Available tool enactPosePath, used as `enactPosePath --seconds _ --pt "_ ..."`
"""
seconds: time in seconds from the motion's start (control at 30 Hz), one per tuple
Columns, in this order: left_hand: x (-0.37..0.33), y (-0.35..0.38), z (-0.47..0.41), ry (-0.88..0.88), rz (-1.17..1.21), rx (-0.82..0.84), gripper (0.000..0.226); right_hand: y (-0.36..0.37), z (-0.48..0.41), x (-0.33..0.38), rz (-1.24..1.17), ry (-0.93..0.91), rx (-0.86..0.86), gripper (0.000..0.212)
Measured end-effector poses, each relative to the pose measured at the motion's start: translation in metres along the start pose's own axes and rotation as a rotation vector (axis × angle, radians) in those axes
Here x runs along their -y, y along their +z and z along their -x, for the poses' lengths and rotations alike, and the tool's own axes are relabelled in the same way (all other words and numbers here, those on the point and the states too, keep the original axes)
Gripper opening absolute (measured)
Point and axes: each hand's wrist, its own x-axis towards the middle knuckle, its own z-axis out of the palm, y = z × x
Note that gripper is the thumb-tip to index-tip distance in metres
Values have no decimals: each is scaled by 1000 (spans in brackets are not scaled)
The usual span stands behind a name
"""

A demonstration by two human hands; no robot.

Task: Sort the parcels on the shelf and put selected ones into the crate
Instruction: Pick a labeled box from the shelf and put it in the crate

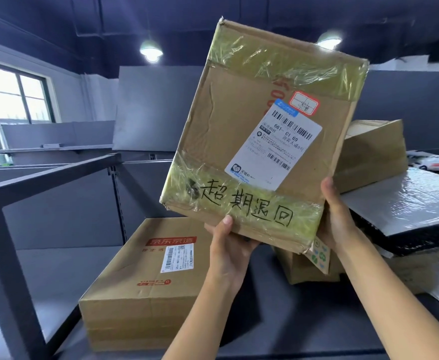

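So that I can read the label (274, 149), my left hand (228, 245) and right hand (335, 216) grip the box (239, 113) tilted upward

Window (13, 97) at left; ceiling lamp (151, 49) (lit) overhead.

Bare shelf (57, 268) left of carton (145, 281)

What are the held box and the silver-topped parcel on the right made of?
The held box is brown cardboard, matte, creased and dented. Glossy yellowed clear tape lies wrinkled across it, beside a paper label. The silver-topped parcel looks like shiny foil or metallised film over a black body. Its crinkled reflections suggest film, but that is not certain.
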Motion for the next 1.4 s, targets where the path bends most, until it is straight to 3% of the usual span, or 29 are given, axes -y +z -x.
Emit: enactPosePath --seconds 0.2,0.47,0.57,0.67,0.73,0.8,0.93,1.0,1.07,1.1,1.2,1.4 --pt "0 -10 2 -47 -48 46 89 -8 2 -7 -7 22 45 114" --pt "-5 -12 -4 -103 -52 205 99 -5 0 -6 -101 -71 -30 97" --pt "-20 -17 -3 -121 41 56 109 -2 1 1 -247 -87 29 74" --pt "-52 -31 -7 4 95 -164 85 -7 1 8 -334 -78 112 64" --pt "-77 -38 -13 65 -66 -175 73 -10 -4 6 -307 -44 81 76" --pt "-94 -28 -15 -3 -360 -112 68 -8 -14 2 -240 -46 -1 96" --pt "-106 -17 -27 -75 -716 -68 47 -4 -33 -4 -192 -40 -51 98" --pt "-108 -19 -35 -56 -744 -95 48 1 -42 -2 -133 13 -39 82" --pt "-107 -21 -41 -28 -725 -131 37 -2 -55 -2 -69 -17 -41 40" --pt "-105 -22 -44 -17 -708 -153 30 -2 -62 -1 -37 -21 -58 30" --pt "-94 -21 -51 17 -717 -207 33 -6 -79 3 40 38 -43 57" --pt "-77 -16 -64 44 -756 -236 36 -12 -89 21 246 -10 -95 51"
